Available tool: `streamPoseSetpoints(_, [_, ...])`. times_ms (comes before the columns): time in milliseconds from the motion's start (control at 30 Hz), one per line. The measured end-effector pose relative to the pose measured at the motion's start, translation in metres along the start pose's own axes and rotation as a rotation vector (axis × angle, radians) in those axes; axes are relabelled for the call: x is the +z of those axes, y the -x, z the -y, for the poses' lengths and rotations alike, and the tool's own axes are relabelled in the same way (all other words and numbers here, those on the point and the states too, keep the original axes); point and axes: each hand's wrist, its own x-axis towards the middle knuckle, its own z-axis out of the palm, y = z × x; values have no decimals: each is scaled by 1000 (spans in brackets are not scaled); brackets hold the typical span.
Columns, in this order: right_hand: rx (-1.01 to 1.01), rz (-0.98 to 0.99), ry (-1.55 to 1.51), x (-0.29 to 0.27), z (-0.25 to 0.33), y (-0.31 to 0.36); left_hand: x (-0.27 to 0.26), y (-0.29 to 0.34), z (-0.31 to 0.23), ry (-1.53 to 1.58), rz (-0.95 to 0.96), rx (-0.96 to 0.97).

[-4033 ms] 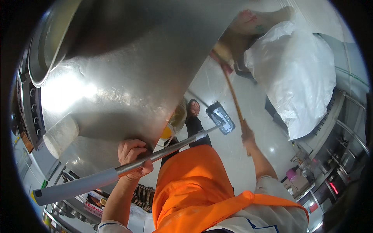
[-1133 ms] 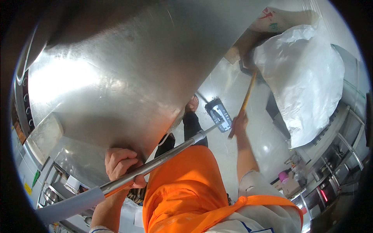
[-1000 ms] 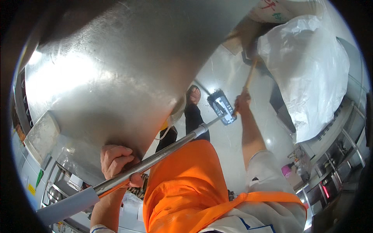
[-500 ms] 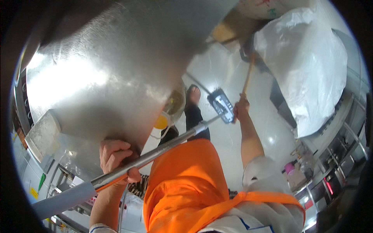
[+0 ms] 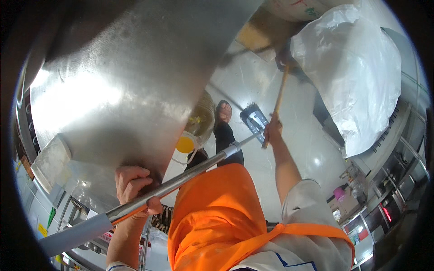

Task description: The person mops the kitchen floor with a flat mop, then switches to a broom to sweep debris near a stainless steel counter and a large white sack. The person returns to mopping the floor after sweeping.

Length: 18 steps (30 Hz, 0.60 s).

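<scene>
My left hand (image 5: 135,187) is closed around the metal pole of a long-handled floor brush (image 5: 185,177), beside the corner of a steel table (image 5: 131,108). The pole slants from the lower left up to a grey brush head with dark bristles (image 5: 254,121) over the floor. My right hand (image 5: 273,129), just right of that head, grips a wooden stick (image 5: 282,90). The stick runs away toward a dark object (image 5: 287,58) at its far end, partly hidden by a white plastic bag (image 5: 355,77); its kind cannot be made out.
A clear bucket-like container (image 5: 201,117) with a yellow round thing (image 5: 185,144) stands under the table edge, near my foot (image 5: 224,111). A whitish plastic tub (image 5: 52,162) sits at the table's left. Metal rails (image 5: 413,156) and shelving line the right side.
My right hand and the wooden stick have shifted a little left and nearer the brush head. The brush head sits slightly further left. My left hand has hardly moved.
</scene>
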Motion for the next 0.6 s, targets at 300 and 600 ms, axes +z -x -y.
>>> streamPoseSetpoints(300, [-329, -172, 289, -12, 13, 4, 3, -3, -3, 17, -34, 19])
streamPoseSetpoints(600, [-179, -67, 241, 14, 13, -44, 1, -1, -1, -6, -18, 6])
